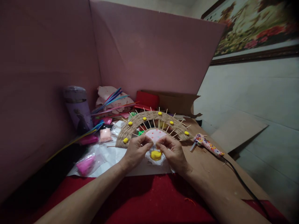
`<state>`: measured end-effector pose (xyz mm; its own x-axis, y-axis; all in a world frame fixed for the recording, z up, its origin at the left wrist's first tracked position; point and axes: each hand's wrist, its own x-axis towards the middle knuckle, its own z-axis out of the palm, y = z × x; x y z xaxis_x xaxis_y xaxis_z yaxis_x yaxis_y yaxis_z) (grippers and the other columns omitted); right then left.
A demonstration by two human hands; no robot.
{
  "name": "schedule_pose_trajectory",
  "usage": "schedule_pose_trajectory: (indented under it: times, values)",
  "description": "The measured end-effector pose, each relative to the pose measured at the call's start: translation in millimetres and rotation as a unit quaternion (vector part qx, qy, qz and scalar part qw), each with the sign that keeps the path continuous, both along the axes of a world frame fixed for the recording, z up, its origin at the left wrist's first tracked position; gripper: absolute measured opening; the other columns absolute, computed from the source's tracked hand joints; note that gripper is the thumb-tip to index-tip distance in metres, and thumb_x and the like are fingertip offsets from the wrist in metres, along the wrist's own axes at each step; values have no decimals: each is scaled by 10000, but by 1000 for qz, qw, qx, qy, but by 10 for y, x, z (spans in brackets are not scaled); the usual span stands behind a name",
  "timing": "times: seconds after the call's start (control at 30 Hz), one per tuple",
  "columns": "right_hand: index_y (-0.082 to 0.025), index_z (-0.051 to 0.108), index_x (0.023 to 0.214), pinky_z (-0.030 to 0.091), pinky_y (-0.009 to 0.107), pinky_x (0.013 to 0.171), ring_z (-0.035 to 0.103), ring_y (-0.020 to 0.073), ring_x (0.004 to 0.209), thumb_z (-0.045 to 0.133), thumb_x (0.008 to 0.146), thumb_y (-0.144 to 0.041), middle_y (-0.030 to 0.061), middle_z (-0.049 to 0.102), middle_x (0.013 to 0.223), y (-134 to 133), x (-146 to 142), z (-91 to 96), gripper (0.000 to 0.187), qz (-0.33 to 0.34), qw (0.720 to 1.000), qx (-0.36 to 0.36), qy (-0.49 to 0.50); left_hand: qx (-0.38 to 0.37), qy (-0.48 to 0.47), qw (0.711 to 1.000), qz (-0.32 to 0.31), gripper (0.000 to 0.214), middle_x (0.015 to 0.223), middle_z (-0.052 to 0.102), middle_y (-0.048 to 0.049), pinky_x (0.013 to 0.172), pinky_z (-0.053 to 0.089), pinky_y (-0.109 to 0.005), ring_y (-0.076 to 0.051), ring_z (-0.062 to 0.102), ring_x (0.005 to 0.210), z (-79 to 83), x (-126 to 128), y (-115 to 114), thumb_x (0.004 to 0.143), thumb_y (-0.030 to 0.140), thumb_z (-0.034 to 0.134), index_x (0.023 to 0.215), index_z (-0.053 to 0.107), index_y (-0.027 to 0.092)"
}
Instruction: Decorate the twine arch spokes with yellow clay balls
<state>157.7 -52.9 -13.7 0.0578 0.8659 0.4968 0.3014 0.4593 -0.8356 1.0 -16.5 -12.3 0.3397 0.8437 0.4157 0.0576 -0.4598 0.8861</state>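
My left hand [137,151] and my right hand [174,152] meet in the middle of the view, thumbs and forefingers pinched on the top edge of a small clear plastic bag. Inside it is a lump of yellow modelling clay [156,155]. Just beyond my fingers lies a half-round fan shape wound with brown twine [137,119], thin sticks poking out along its curve. Several flattened yellow clay dots [144,119] sit on the twine. At the fan's centre is a white half-disc with reddish spots [155,133], partly covered by my fingertips.
A floral glue gun [207,145] lies on cardboard at the right, its black cord [245,183] trailing forward. On the left are a purple tumbler [79,110], pipe cleaners [112,98], a pink clay bag [86,165] and a peach clay bag [105,135]. Pink panels [154,49] stand behind.
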Motion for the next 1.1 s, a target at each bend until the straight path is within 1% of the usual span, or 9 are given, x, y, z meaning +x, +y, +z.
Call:
schedule_pose_trajectory:
  times: [0.13,0.3,0.43,0.6,0.77,0.93,1.1]
  values:
    - [-169,595,693,411,239,540,491,117,586,624,773,-272,-8,559,645,18,2,-25,134,9,1000,-14,19,0,-2,1000,16,105,610,565,7,470,379,-189,-76,457,508,3,9,-1,727,234,584,690,610,140]
    - [-172,631,799,417,236,515,508,118,577,646,761,-299,3,597,697,34,0,-45,134,19,999,-26,23,-3,-14,1000,19,109,620,597,-5,468,387,-190,-87,478,523,14,3,7,722,240,594,694,631,142]
    - [-172,622,726,406,227,499,497,112,555,615,794,-312,-2,581,652,23,0,-39,156,10,1000,-13,2,-5,-11,1000,6,131,634,614,-12,474,393,-193,-89,486,525,11,1,11,726,263,610,720,653,139]
    - [-172,642,784,423,235,525,526,125,584,615,799,-317,18,623,703,7,-5,-33,148,14,1000,-23,-14,8,4,1000,6,134,631,604,-6,481,388,-189,-80,478,518,32,0,-3,749,257,591,718,642,137]
    - [-171,613,727,409,231,521,499,119,569,595,817,-341,6,581,658,-1,-14,-20,193,14,999,-16,-27,17,18,1000,2,146,614,572,3,478,375,-182,-78,469,518,33,1,-26,758,267,584,710,614,132]
    - [-175,596,721,414,236,542,500,123,587,576,831,-349,3,568,665,-21,-22,3,206,18,999,-8,-39,28,27,999,3,149,616,548,12,477,365,-179,-76,461,518,10,11,-45,783,265,558,715,598,139]
    - [-176,595,715,414,239,536,495,125,584,578,827,-344,4,566,659,-27,-29,4,203,17,999,-11,-39,46,28,998,12,137,620,552,8,482,365,-183,-79,455,523,6,28,-58,777,244,559,694,593,140]
